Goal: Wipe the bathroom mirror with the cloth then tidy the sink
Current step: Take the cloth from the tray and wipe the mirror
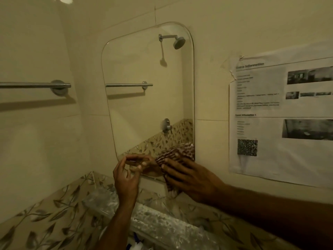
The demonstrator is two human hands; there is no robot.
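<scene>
Mirror (147,91) work is under way, at the bottom right corner of the glass. The cloth (175,156), a dark striped one, lies flat against that corner and hangs past the lower edge onto the wall below. The right hand (191,177) presses it there with spread fingers, so its grip is a flat push on the cloth and not a closed fist. The left hand (126,177) hovers just beside the bottom edge of the mirror, near its middle; its grip is loose, fingers curled and thumb apart, holding nothing that can be seen. Whether its fingertips touch the glass cannot be told.

The upper and middle glass reflects the shower head, the rail (36,85) and the tiled wall without clear streaks, though the dim light makes smears hard to judge. My reading is that the wipe is in its late part, with the lowest strip and this corner in hand.

The sink is not in view at all. Only a ledge (158,222) under the mirror shows, mottled with pale marks, and something blue and white at the bottom edge, too small to name. So the tidying half looks not yet begun.
</scene>
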